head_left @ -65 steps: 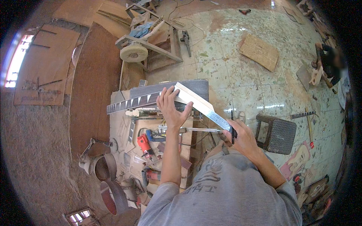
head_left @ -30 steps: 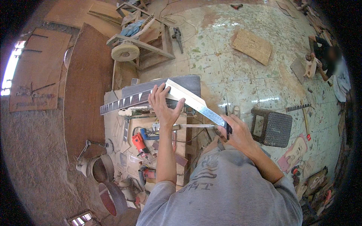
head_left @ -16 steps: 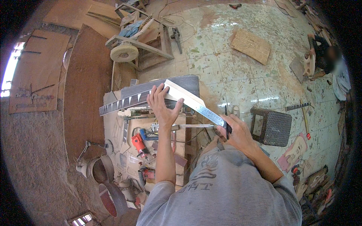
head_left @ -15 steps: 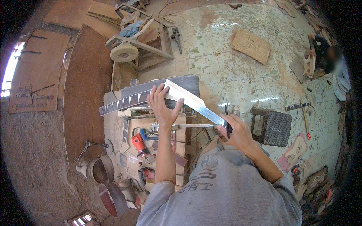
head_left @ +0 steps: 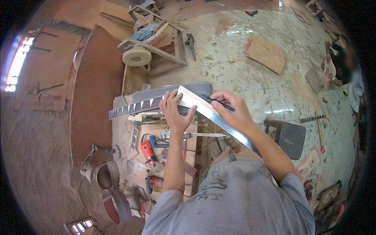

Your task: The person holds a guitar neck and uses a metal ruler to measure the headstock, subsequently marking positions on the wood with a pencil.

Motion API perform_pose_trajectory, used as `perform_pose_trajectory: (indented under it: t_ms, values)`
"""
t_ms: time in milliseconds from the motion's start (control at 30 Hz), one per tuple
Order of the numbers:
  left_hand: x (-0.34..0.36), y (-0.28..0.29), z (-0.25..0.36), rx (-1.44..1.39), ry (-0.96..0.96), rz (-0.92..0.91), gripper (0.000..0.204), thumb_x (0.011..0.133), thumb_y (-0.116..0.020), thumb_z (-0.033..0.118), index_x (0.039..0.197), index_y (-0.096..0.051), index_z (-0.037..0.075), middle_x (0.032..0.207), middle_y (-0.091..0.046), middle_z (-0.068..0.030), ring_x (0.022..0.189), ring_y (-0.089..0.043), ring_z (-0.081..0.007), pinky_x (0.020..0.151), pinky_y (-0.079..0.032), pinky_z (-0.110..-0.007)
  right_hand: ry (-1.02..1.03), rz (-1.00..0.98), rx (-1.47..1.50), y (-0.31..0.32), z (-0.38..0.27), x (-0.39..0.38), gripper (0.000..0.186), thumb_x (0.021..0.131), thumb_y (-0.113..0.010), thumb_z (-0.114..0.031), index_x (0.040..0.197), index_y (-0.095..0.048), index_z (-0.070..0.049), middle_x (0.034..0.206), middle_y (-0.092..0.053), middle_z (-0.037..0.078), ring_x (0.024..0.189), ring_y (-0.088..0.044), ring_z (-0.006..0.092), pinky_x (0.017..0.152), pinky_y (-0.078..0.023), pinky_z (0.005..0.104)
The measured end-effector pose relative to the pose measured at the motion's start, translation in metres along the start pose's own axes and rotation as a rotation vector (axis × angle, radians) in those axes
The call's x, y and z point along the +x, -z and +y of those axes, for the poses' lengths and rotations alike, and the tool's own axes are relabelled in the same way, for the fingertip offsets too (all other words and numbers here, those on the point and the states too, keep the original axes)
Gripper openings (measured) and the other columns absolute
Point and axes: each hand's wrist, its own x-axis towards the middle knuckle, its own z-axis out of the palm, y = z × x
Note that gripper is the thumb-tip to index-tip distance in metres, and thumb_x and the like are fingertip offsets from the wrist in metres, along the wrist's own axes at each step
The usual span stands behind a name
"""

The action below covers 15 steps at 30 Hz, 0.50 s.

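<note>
pressing left hand (head_left: 177, 112) flat on metal ruler (head_left: 213, 113), right hand (head_left: 231, 109) fingers pinching pencil (head_left: 218, 102)

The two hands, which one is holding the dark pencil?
The right hand holds the dark pencil, over the long metal straightedge. The left hand holds nothing and lies spread flat on the straightedge.

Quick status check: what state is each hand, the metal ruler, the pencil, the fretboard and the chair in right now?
left hand: flat, pressing down on the metal ruler
right hand: closed around a dark pencil
metal ruler: lying slantwise over the bench edge, held down
pencil: held low, tip near the ruler's edge
fretboard: lying flat on the bench
black chair: upright, unoccupied
</note>
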Motion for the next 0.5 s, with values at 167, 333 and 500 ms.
perform_pose_trajectory:
  t_ms: [167,333,500]
  values:
    - [0.0,0.0,0.001,-0.008,0.008,-0.008,0.072,0.079,-0.089,0.048,0.132,-0.064,0.008,0.147,-0.06,-0.014,0.147,-0.045,-0.0407,0.122,-0.024,-0.061,-0.021,-0.064,0.06,-0.033,0.009,0.045,0.027,0.098,-0.073,-0.022,0.114,-0.074,0.0,0.101,-0.079,0.015,0.094,-0.076,0.0226,0.088,-0.059,0.0376]
    - [-0.001,0.002,0.002,-0.012,0.007,-0.008,0.072,0.079,-0.089,0.049,0.133,-0.063,0.008,0.148,-0.06,-0.0139,0.148,-0.045,-0.0408,0.123,-0.024,-0.061,-0.01,-0.097,0.041,-0.046,0.012,0.065,0.029,0.097,-0.073,-0.023,0.114,-0.074,0.0,0.101,-0.08,0.016,0.095,-0.077,0.0243,0.089,-0.059,0.038]
    - [-0.002,0.001,0.001,-0.028,-0.005,0.007,0.071,0.079,-0.09,0.046,0.132,-0.063,0.007,0.148,-0.059,-0.0142,0.149,-0.044,-0.0413,0.123,-0.024,-0.061,-0.001,-0.124,0.03,-0.047,0.013,0.071,0.028,0.097,-0.072,-0.022,0.114,-0.075,0.001,0.101,-0.08,0.016,0.096,-0.077,0.0256,0.09,-0.059,0.039]
